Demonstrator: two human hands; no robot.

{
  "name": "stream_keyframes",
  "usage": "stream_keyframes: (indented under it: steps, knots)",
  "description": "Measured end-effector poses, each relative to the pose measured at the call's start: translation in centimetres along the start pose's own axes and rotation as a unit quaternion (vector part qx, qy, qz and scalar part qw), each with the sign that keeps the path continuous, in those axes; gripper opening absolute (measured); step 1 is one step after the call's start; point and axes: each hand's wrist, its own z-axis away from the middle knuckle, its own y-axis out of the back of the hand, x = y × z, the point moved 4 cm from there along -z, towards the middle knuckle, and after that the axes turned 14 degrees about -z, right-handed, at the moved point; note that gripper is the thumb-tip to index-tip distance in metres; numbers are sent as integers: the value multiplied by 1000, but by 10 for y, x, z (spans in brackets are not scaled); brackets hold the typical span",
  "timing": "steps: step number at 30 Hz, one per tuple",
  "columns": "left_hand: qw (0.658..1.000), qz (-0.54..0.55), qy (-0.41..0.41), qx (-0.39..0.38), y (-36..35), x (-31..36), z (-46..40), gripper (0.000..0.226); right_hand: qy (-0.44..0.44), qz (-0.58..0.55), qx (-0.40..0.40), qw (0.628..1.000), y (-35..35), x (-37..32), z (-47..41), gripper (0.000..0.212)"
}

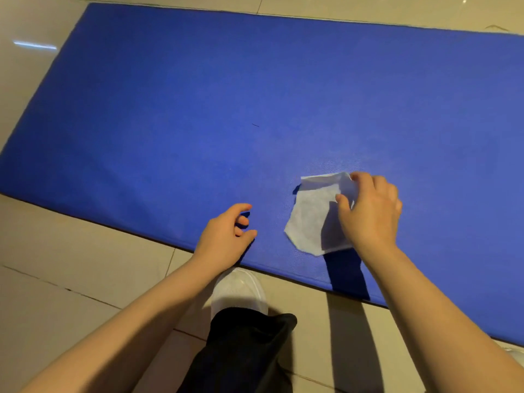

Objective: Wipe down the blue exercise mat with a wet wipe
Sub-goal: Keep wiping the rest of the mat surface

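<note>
Blue mat point(198, 95) stretches mostly up and left of the wet wipe point(312, 219), which the right hand point(368, 214) pinches; left hand point(226, 236) is loosely curled, empty.

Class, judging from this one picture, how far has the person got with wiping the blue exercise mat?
Done: the wet wipe is out and unfolded. In hand: the right hand pinches it above the blue exercise mat near its front edge; the left hand hovers loosely curled, holding nothing. Left: no wiped streaks are discernible, and a small dark speck remains mid-mat, so most wiping seems ahead.
</note>
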Motion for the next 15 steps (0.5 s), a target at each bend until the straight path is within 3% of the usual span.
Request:
stream_keyframes:
  steps: [3, 6, 9, 12, 15]
  knots:
    - [980, -174, -54, 83, 3, -20, -1, 45, 96, 61, 65, 991, -19, -9, 8, 42]
    - [956, -285, -59, 50, 1, -48, -7, 58, 93, 51, 58, 993, -41, 1, 11, 47]
    - [952, -299, -72, 5, -4, -68, -10, 63, 44, 5, 40, 998, -40, 21, 3, 48]
    - [953, -291, -81, 28, -8, -68, -13, 66, 26, -11, 62, 998, -23, 30, -10, 40]
    - [949, -296, -75, 77, -10, -63, -15, 54, 49, -9, 69, 996, -9, 21, -15, 31]
